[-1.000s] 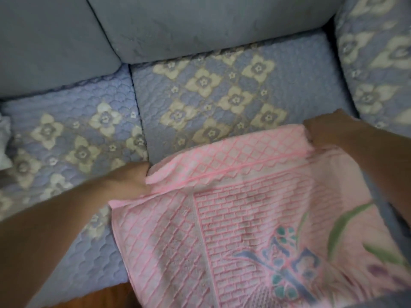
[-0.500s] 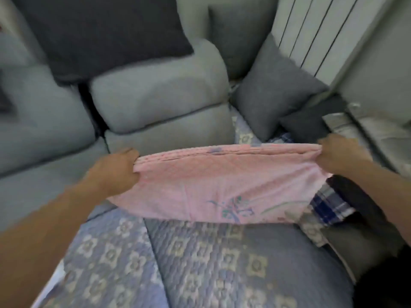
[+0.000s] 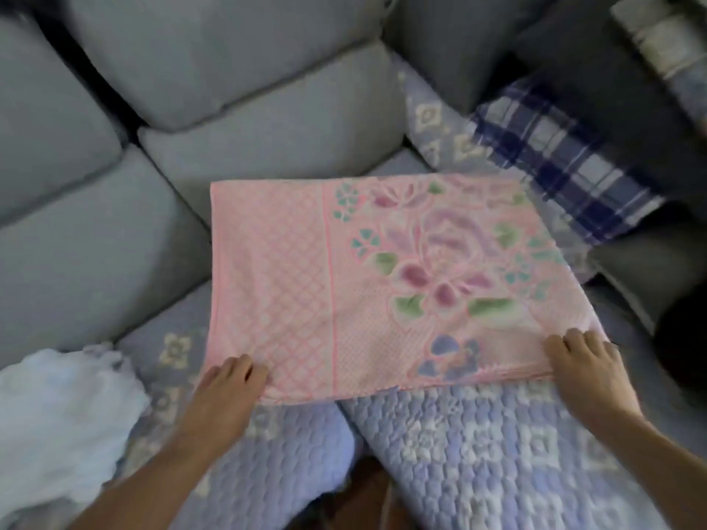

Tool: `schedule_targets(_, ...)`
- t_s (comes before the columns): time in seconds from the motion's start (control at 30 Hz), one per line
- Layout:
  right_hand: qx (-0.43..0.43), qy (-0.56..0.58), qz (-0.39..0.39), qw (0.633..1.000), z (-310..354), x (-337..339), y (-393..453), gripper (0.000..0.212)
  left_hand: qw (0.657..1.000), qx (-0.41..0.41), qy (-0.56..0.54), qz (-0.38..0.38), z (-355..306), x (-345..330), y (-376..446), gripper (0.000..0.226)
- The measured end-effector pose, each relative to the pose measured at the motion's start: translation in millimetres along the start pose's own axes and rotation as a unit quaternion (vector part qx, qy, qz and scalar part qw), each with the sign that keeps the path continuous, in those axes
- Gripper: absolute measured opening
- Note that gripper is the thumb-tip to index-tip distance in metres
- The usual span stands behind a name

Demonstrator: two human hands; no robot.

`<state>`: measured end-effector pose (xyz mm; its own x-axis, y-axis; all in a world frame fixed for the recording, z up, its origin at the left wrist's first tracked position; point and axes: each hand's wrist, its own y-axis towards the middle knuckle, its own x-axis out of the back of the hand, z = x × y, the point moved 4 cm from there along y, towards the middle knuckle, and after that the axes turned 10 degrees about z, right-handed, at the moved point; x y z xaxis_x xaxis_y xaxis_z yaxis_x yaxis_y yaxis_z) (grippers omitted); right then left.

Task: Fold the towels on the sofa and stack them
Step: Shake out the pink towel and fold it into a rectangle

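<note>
At the far left, well to the left of the pink towel (image 3: pixel 382 285), a crumpled white towel (image 3: pixel 57 407) lies on the quilted seat cover (image 3: pixel 478 453), near its front edge. Behind it and to the left of the pink towel stand the grey back cushions (image 3: pixel 229 70) of the sofa. The left hand (image 3: pixel 229 380) rests at the pink towel's near left corner, fingers curled over the edge and touching the cloth; whether the thumb is pinching underneath cannot be told, as it is hidden. The pink towel itself lies flat on the seat cover, folded into a broad rectangle with several layers showing along its near edge; its left part carries a diamond lattice, its right part a flower pattern in purple, green and blue. Its far edge reaches the foot of the grey back cushions. The right hand (image 3: pixel 585 365) sits at the pink towel's near right corner, fingers bent down onto the top layer, loosely closed against the cloth; a firm grasp cannot be confirmed. Beyond the pink towel's far right corner lies a blue and white checked towel (image 3: pixel 554 154), just touching or slightly tucked under that corner, with dark grey cushions (image 3: pixel 612 70) behind and right of it.
</note>
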<state>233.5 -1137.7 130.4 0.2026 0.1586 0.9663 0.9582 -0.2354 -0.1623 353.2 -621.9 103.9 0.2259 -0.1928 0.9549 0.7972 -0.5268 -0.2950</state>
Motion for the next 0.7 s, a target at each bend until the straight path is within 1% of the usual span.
schedule_targets(0.03, -0.005, 0.0, 0.061, 0.998, 18, -50, -23, 0.037, 0.999, 0.0, -0.005, 0.043, -6, -51, -13, 0.038)
schedule_targets(0.1, -0.014, 0.018, 0.176, 0.984, 57, -129, -70, 0.054, 0.99, -0.006, -0.018, 0.141, -20, -141, -47, 0.056)
schedule_targets(0.13, -0.025, 0.04, 0.215, 0.976, 78, -156, -92, 0.061, 0.985, -0.005, -0.033, 0.17, -25, -174, -64, 0.055)
schedule_targets(0.2, -0.037, 0.078, 0.27, 0.959, 120, -175, -115, 0.069, 0.976, -0.001, -0.077, 0.204, -32, -210, -85, 0.048)
schedule_targets(0.27, -0.009, 0.094, 0.273, 0.957, 158, -171, -110, 0.072, 0.967, 0.001, -0.118, 0.227, -33, -218, -85, 0.049)
schedule_targets(0.33, 0.013, 0.106, 0.262, 0.959, 188, -156, -86, 0.068, 0.962, 0.003, -0.149, 0.23, -26, -211, -73, 0.052)
schedule_targets(0.43, 0.02, 0.133, 0.262, 0.956, 225, -129, -33, 0.061, 0.96, 0.034, -0.175, 0.218, -3, -194, -48, 0.057)
schedule_targets(0.5, 0.02, 0.159, 0.234, 0.959, 244, -108, 8, 0.055, 0.963, 0.048, -0.182, 0.195, 5, -176, -25, 0.06)
schedule_targets(0.57, 0.036, 0.176, 0.202, 0.963, 264, -91, 48, 0.049, 0.959, 0.058, -0.188, 0.201, 6, -167, -2, 0.063)
schedule_targets(0.63, 0.034, 0.18, 0.195, 0.963, 278, -88, 84, 0.049, 0.96, 0.061, -0.194, 0.191, 5, -166, 24, 0.065)
schedule_targets(0.7, 0.023, 0.18, 0.196, 0.964, 283, -99, 115, 0.055, 0.964, 0.062, -0.199, 0.166, 5, -171, 52, 0.065)
